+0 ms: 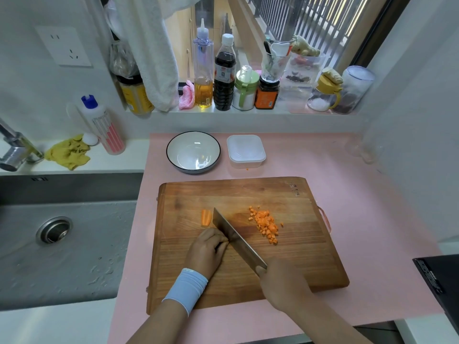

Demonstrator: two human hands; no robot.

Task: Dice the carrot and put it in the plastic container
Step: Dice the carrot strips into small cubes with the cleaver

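A wooden cutting board (248,256) is seen lying on the pink worktop (360,194), just right of the sink (62,244). The cleaver (236,237) is gripped at its handle by the right hand (280,284), with the fingers wrapped round it and the blade set slantwise across the board, its tip towards the far left. The left hand (206,249) is placed against the blade's left face with its fingers curled under; whether anything is pinched beneath them cannot be told. An uncut carrot piece (206,217) is found on the board just beyond the left hand, beside the blade's tip. A heap of diced carrot (267,225) is gathered on the board to the right of the blade. The plastic container (246,151) is set on the worktop beyond the board, next to a dark-rimmed white bowl (193,151), with one stray carrot cube (247,169) lying just in front of it.
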